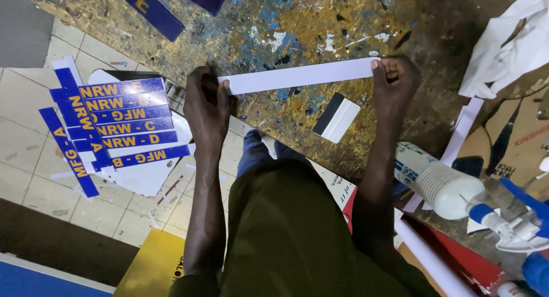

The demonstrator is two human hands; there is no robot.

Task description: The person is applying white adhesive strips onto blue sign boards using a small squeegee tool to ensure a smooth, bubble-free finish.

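Note:
A long white strip lies stretched across the paint-stained worktable. My left hand pinches its left end, fingers closed over the strip. Over at the other end, my right hand grips the strip between thumb and fingers. A small squeegee, half black and half white, rests on the table just below the strip, between my hands.
A white spray bottle with a blue nozzle lies at the right edge. Crumpled white backing paper sits at top right. Several blue sign strips with yellow letters lie on the tiled floor at left. Two more blue strips rest on the table's far left.

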